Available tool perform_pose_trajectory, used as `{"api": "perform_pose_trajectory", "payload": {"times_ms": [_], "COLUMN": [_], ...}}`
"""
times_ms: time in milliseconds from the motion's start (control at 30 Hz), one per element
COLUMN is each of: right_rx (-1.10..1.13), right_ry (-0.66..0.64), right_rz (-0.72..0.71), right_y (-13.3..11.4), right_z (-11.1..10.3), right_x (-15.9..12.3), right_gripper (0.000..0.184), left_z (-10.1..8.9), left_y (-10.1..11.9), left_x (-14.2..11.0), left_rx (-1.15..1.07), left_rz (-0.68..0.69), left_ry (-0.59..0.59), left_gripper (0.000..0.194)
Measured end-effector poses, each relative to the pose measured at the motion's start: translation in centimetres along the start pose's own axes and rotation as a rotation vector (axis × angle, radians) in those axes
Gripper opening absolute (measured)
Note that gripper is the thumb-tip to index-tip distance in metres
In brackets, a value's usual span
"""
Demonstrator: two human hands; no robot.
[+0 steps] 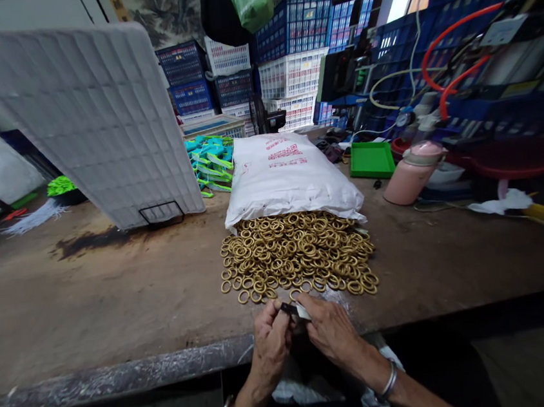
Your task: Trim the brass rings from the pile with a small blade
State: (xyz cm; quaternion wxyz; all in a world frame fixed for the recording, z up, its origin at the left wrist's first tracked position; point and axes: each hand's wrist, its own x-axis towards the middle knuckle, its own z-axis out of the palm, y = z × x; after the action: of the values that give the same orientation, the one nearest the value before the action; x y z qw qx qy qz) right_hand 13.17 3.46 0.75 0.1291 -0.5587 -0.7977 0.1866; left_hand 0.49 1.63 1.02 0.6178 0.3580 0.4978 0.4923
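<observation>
At the table's front edge my left hand (271, 333) and my right hand (328, 327) meet, with fingers pinched. Between them is a small black strip (289, 308), its left end gripped by my left fingers. A small white piece (303, 312) adjoins the strip at my right fingertips; I cannot tell whether the two are joined. Just beyond my hands lies a heap of brass-coloured rings (301, 252), one loose ring close to my fingertips. The heap spreads from the mouth of a white sack (288, 176) with red print, which lies on its side.
A tall white ribbed panel (98, 124) stands on the table (118, 310) at left. Bright green and teal straps (212, 161) lie behind it. To the right are a green tray (371, 159) and a pink bottle (412, 174). Stacked crates (292, 75) fill the back.
</observation>
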Motion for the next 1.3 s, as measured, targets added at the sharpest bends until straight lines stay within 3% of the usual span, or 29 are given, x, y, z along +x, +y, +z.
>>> {"api": "perform_pose_trajectory", "payload": {"times_ms": [467,733,967,1133,1300], "right_rx": [-0.013,0.022,-0.027,-0.096,-0.085], "right_ry": [-0.028,-0.017,-0.048,-0.042,0.063], "right_rz": [0.022,-0.034,-0.035,0.04,0.082], "right_y": [-0.7,-0.3,-0.7,0.7,1.7], "right_z": [0.1,1.2,0.8,0.5,0.9], "right_x": [-0.1,0.1,0.2,0.3,0.7], "right_gripper": [0.031,0.028,0.031,0.03,0.026], "left_z": [-0.4,-0.7,-1.1,-1.1,-1.3], "left_y": [-0.1,-0.1,-0.7,-0.3,0.7], "left_x": [-0.3,-0.4,-0.7,-1.8,-1.4], "left_rx": [0.047,0.06,0.06,-0.112,-0.398], "left_rz": [0.009,0.049,0.091,-0.057,-0.138], "left_ry": [0.064,0.054,0.019,0.002,-0.062], "left_gripper": [0.031,0.029,0.034,0.032,0.03]}}
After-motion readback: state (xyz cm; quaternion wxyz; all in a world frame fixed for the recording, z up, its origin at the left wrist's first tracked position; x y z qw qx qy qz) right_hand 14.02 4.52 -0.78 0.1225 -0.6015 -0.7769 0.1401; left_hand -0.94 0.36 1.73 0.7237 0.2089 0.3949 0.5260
